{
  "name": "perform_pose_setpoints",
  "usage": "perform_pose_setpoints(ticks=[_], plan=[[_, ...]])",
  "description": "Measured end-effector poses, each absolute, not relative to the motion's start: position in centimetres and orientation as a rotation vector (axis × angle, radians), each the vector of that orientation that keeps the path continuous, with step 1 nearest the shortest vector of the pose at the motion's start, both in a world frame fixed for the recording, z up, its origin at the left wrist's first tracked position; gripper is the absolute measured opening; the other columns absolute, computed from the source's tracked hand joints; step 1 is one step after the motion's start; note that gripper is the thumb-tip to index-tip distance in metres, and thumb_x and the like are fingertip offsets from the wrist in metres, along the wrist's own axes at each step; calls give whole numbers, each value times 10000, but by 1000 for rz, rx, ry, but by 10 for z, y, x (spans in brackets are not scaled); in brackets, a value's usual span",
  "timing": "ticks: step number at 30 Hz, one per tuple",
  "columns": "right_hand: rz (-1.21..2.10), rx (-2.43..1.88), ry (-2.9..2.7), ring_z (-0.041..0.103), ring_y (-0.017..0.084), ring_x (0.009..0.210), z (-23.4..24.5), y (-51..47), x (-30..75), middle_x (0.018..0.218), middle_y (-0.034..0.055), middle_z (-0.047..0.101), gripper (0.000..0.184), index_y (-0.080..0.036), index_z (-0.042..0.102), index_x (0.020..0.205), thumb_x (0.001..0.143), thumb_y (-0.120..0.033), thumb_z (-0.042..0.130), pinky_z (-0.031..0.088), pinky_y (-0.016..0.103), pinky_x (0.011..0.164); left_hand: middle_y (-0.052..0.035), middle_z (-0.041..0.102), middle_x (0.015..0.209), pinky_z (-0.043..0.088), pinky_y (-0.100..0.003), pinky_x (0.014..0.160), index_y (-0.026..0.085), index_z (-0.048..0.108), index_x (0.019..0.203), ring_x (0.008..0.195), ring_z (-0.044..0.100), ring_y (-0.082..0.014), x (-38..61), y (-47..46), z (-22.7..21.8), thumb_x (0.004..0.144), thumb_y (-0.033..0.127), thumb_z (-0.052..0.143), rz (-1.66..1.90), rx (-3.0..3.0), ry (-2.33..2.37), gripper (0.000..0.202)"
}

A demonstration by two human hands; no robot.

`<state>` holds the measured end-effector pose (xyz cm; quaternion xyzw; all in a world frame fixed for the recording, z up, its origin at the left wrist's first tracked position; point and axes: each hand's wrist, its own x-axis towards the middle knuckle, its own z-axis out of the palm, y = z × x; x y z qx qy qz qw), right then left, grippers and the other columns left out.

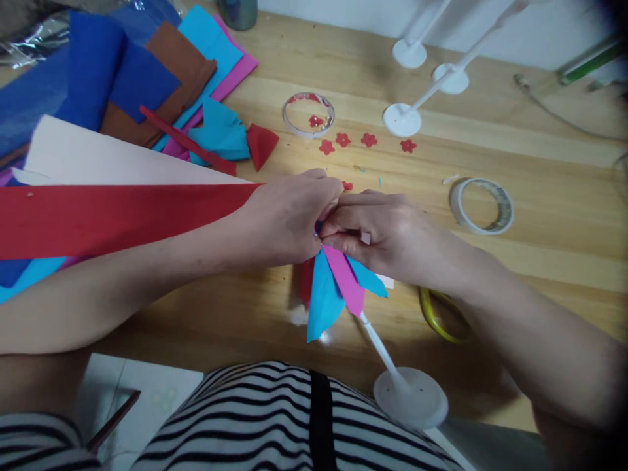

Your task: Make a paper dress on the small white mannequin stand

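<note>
My left hand (292,212) is closed around the upper end of a white stand (377,343), which tilts toward me with its round base near my striped top. My right hand (392,229) meets it there, thumb and fingers pinched at the gathered ends of blue paper pieces (322,297) and a pink paper piece (345,275). These fan out below the fingers. A small dark spot shows between the hands; the rest of the grip is hidden. Just behind the blue paper is a red piece (307,282).
Coloured paper sheets (161,72) and a long red strip (122,212) lie at left. Several small red flowers (369,139), a tape ring (289,121) and a white tape roll (456,206) sit beyond my hands. White stands (402,120) are farther back. A yellow loop handle (432,319) is beneath my right forearm.
</note>
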<state>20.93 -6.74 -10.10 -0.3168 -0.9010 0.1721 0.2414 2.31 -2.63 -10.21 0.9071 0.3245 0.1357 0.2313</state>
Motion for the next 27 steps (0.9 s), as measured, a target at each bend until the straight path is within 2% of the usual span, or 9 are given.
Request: perform_pose_setpoints(ticks=[8, 14, 18, 22, 27], plan=[[527, -940, -2498, 642, 195, 721, -99, -67, 210, 789, 60, 689, 151, -164, 679, 786, 887, -85, 599, 498, 301, 655, 66, 528, 691, 330, -260, 601, 188, 543, 759, 669, 497, -115, 11, -22, -82, 689, 109, 675, 210, 2379, 831, 169], [542, -955, -2492, 627, 180, 708, -99, -67, 210, 775, 51, 681, 157, -167, 681, 780, 900, -108, 600, 483, 292, 654, 44, 543, 734, 335, -221, 625, 158, 560, 732, 715, 528, -106, 9, -17, -93, 768, 250, 742, 315, 2485, 719, 207], [523, -956, -2484, 638, 193, 696, -100, -67, 210, 781, 67, 687, 157, -146, 698, 794, 915, -133, 599, 482, 300, 630, 54, 558, 761, 375, -188, 655, 157, 616, 798, 709, 536, -77, 1, -14, -89, 823, 135, 672, 319, 2392, 644, 65], [541, -973, -2496, 642, 189, 688, -101, -67, 209, 771, 54, 682, 155, -151, 702, 793, 905, -118, 600, 482, 302, 633, 18, 533, 873, 403, -222, 689, 151, 610, 777, 772, 552, -103, -4, -17, -82, 801, 84, 737, 230, 2372, 622, 146], [535, -997, -2512, 649, 192, 703, -100, -68, 209, 781, 49, 688, 171, -168, 695, 816, 923, -117, 571, 487, 308, 646, 19, 511, 843, 386, -239, 650, 148, 596, 712, 762, 566, -123, 3, -21, -84, 794, 136, 779, 146, 2447, 739, 201]])
